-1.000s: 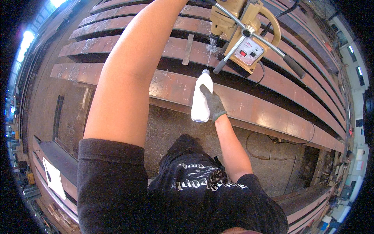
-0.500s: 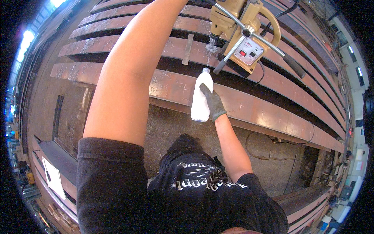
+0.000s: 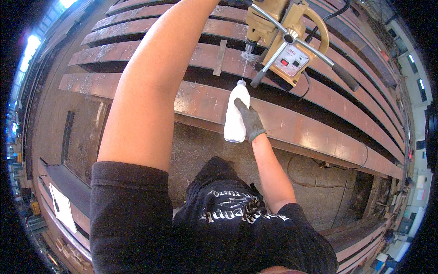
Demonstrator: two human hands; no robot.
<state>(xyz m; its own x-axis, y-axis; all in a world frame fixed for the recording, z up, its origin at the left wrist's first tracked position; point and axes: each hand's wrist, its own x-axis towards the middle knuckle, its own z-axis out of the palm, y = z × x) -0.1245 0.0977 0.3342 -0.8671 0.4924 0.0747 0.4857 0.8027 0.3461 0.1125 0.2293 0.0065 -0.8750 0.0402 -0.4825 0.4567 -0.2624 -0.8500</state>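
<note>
My right hand [image 3: 250, 119], in a dark glove, grips a white plastic squeeze bottle [image 3: 235, 114] tilted up toward the drill bit [image 3: 249, 47]. A thin stream runs from the bottle's nozzle to the wet spot under the bit. The bit belongs to a yellow magnetic drill [image 3: 287, 41] that sits on a rusty steel beam [image 3: 319, 132]. My bare left arm [image 3: 150, 91] reaches up past the top edge near the drill's spoke handles [image 3: 315, 50]; its hand is out of the picture.
Several long rusty steel beams [image 3: 137, 50] lie side by side across the view. A black cable [image 3: 319, 182] lies on the concrete floor [image 3: 200, 146] below the beam. Workshop clutter lines the right rim.
</note>
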